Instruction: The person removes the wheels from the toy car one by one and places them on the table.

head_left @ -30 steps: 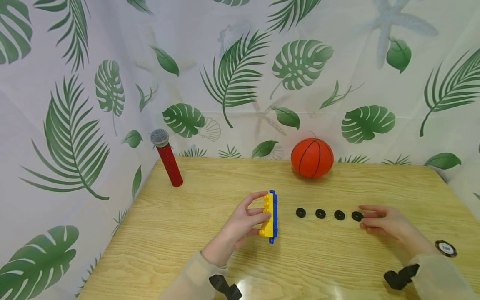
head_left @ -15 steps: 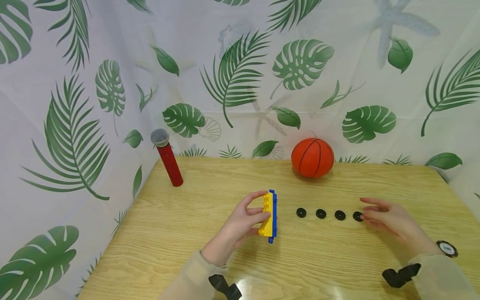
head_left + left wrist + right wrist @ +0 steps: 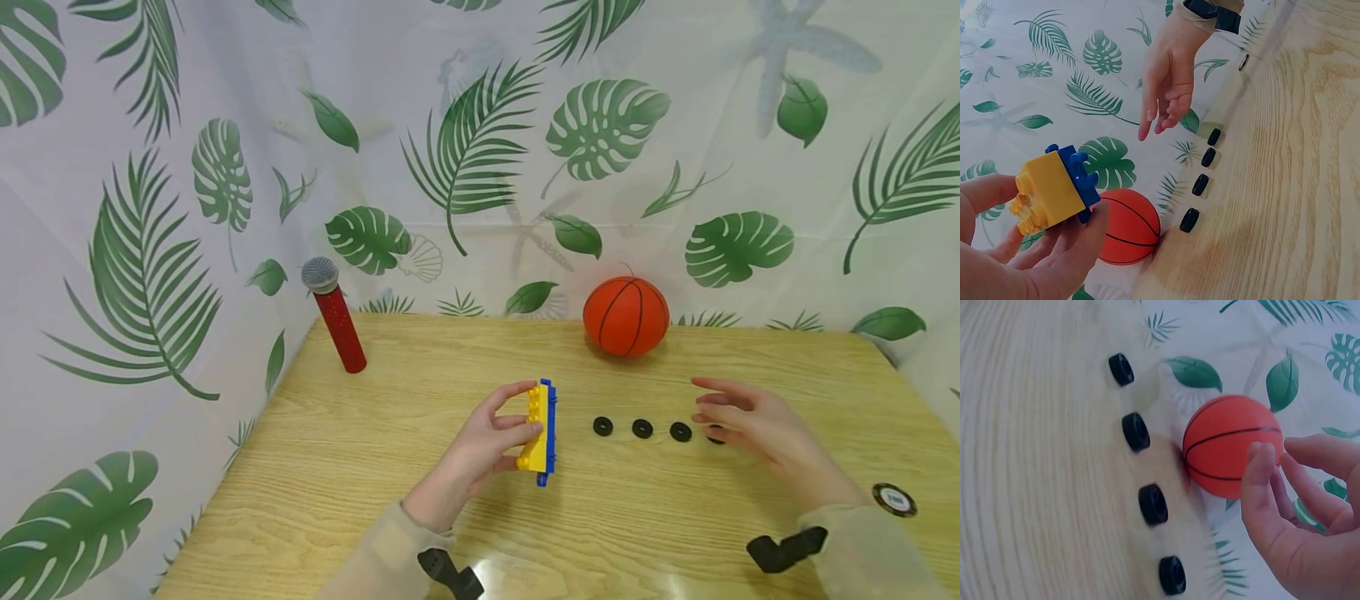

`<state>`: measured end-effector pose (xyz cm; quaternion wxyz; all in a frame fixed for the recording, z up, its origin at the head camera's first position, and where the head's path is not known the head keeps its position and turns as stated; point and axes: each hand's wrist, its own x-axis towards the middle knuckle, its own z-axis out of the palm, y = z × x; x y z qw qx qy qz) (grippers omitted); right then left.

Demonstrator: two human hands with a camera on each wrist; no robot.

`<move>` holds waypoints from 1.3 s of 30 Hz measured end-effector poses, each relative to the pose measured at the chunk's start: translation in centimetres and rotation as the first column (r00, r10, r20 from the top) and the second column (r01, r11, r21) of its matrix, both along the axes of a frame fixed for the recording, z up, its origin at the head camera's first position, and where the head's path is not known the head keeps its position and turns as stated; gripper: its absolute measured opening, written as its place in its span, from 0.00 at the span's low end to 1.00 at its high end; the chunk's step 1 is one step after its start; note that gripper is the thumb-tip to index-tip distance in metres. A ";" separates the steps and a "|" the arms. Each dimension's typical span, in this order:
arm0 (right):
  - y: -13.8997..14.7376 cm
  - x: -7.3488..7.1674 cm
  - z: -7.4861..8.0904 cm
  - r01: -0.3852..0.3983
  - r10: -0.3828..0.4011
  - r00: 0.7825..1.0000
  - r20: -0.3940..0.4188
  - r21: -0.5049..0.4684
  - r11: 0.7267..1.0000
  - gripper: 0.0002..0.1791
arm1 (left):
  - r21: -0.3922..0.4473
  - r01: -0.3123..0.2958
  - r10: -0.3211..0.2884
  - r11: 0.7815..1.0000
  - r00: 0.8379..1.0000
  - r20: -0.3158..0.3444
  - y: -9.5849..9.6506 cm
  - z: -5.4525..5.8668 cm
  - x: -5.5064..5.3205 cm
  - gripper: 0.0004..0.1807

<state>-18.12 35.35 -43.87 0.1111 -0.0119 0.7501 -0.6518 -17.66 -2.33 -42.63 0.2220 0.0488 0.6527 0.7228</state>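
My left hand (image 3: 487, 437) grips a yellow and blue building-block assembly (image 3: 536, 429), held on its side above the table. In the left wrist view, studs show on the yellow blocks (image 3: 1052, 192) and small clips stick out of the blue base (image 3: 1079, 175). My right hand (image 3: 757, 421) hovers with loosely bent fingers and nothing between them. Beneath its fingers lies the rightmost of several black toy wheels (image 3: 716, 435), partly hidden in the head view. The other wheels (image 3: 642, 428) lie in a row to its left, apart from each other.
An orange-red toy basketball (image 3: 626, 317) rests at the back of the wooden table (image 3: 420, 358). Far left stands a red microphone (image 3: 341, 325) with a grey head. A poker chip (image 3: 894, 499) lies by my right wrist. Leaf-patterned cloth (image 3: 480, 167) hangs behind and at the left.
My right hand has risen off the rightmost wheel and shifted slightly left and away from me. The wheels stay in place. My left hand keeps its hold on the block assembly.
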 end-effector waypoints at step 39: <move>-10.1 1.3 4.2 -0.139 0.147 0.973 -0.177 0.059 0.989 0.28 | -0.078 0.007 -0.011 0.997 0.998 -0.055 0.4 0.3 0.0 0.28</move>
